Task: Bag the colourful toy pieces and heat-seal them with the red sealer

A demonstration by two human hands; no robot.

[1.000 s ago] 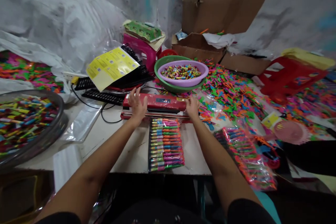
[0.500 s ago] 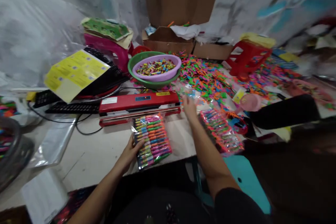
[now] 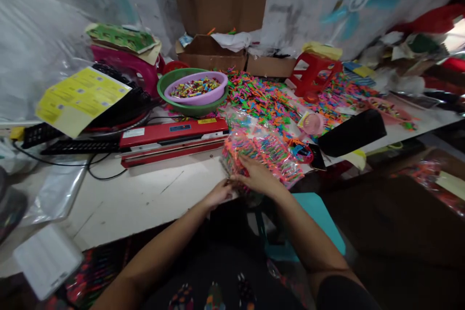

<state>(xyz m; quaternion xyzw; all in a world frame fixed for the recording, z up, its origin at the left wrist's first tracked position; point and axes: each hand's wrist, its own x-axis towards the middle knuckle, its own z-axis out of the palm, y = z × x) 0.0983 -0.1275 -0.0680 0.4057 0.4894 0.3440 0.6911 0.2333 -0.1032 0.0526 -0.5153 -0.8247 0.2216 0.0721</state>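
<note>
A clear plastic packet of colourful crayon-like sticks (image 3: 232, 149) is tilted up at the table's front edge, beside the red heat sealer. My right hand (image 3: 258, 174) is closed over its near side, fingers on the plastic. Low at its near left corner, my left hand (image 3: 220, 193) is closed with the fingertips pinching the edge; they are partly hidden. Another filled clear packet (image 3: 286, 167) lies against it on the right. The sealer (image 3: 174, 138) stands left of both hands, apart from them.
A lilac basin (image 3: 221, 88) of small coloured pieces sits in a green basin (image 3: 163, 88). Loose bright plastic pieces (image 3: 261, 99) cover the table behind. A red stool (image 3: 314, 75), a black tray-like object (image 3: 354, 133) and a turquoise stool (image 3: 316, 213) are to the right.
My left hand has carried the packet rightward from in front of the sealer to the other packet. My right hand has come back from the sealer's right end onto it. The view has turned right.
</note>
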